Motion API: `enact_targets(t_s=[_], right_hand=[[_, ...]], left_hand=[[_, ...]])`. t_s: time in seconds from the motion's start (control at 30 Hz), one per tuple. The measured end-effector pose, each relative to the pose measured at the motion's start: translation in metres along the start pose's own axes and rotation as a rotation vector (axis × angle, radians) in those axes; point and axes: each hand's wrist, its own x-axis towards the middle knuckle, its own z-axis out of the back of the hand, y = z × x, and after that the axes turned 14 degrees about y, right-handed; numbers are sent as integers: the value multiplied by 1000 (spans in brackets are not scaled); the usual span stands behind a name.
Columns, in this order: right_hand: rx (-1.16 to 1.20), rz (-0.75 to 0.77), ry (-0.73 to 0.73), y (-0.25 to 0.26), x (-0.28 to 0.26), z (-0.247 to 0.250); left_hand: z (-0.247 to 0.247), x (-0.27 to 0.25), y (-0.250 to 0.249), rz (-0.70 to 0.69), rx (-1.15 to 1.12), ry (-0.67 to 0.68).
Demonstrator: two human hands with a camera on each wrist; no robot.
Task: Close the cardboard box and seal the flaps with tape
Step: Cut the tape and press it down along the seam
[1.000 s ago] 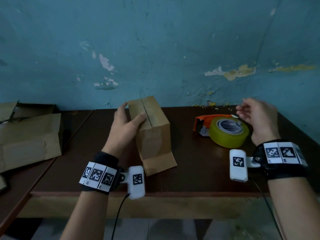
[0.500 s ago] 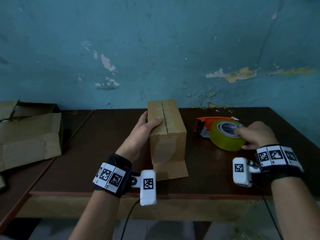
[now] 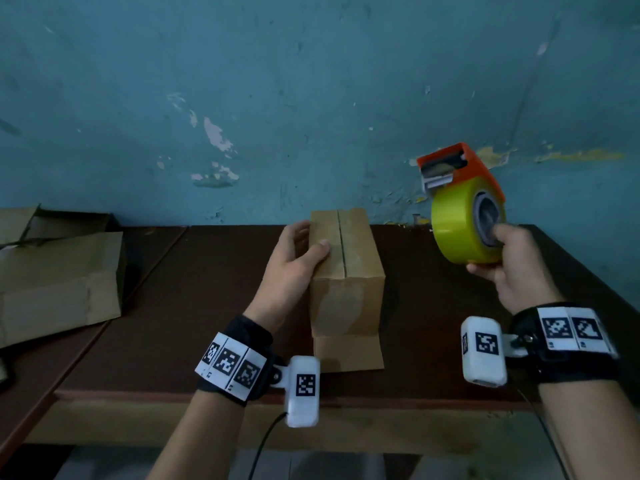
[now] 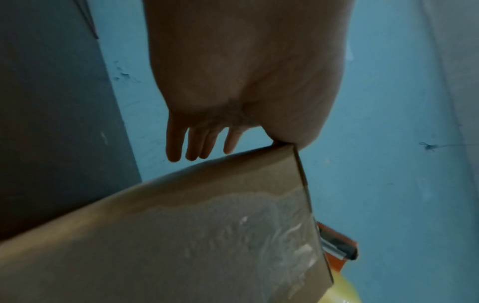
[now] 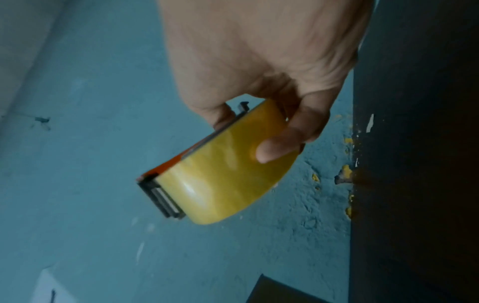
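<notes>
A small brown cardboard box stands on the dark table, its two top flaps meeting along a centre seam. One lower flap lies flat toward me. My left hand grips the box's left top edge, thumb on the top flap, fingers down the far left side. The left wrist view shows the box under my left hand. My right hand holds a yellow tape roll in an orange dispenser lifted off the table, right of the box, cutter end up. My fingers wrap the roll.
Flattened and open cardboard boxes lie on a second table at the left. A peeling blue wall stands right behind the table. The table's front edge is near my wrists.
My right hand reached the tape dispenser, took hold of it and lifted it off the table. My left hand turned the box straight and slid it to the right.
</notes>
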Motion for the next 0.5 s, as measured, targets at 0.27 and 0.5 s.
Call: enact_targets(t_s=[0.27, 0.5], right_hand=[[-34, 280, 158, 10, -19, -23], [-31, 437, 148, 1, -29, -35]], left_hand=[[17, -10, -47, -260, 19, -163], [6, -26, -69, -68, -107, 142]])
